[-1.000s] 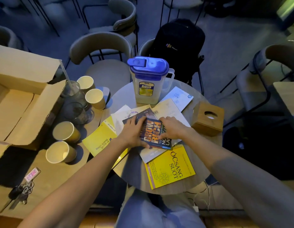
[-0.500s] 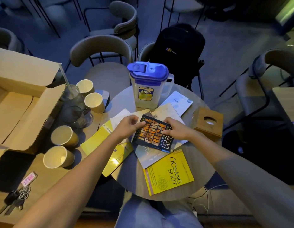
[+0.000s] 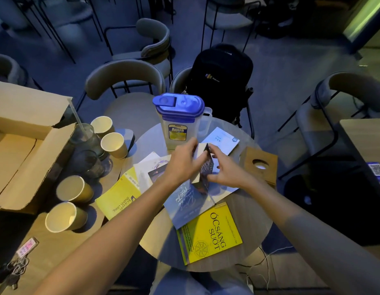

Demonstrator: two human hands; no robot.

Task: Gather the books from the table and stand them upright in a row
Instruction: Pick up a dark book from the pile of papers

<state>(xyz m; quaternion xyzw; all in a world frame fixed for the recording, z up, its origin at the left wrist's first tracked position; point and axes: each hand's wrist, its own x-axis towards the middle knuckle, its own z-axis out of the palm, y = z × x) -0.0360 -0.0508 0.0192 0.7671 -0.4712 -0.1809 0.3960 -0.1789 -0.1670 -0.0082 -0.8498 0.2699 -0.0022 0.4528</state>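
Note:
My left hand (image 3: 182, 165) and my right hand (image 3: 225, 169) grip a dark paperback book (image 3: 202, 165) from either side. It is tilted up on edge over the middle of the round table (image 3: 255, 218), page block facing left. Flat beneath lies a pale blue book (image 3: 187, 205). A yellow book (image 3: 210, 233) lies near the front edge. Another yellow book (image 3: 118, 196) lies at the left, with white books or papers (image 3: 148, 167) partly under my left arm. A light booklet (image 3: 222, 140) lies behind my hands.
A blue-lidded plastic jug (image 3: 179, 120) stands just behind my hands. A wooden tissue box (image 3: 259, 165) sits at the right. Several paper cups (image 3: 113, 144) and glasses (image 3: 86, 137) stand left, beside an open cardboard box (image 3: 25, 145). Keys (image 3: 12, 267) lie front left. Chairs and a backpack (image 3: 221, 77) ring the table.
The dark book lay flat under both hands a second ago; both hands have lifted it and turned it up on edge, uncovering the pale blue book beneath.

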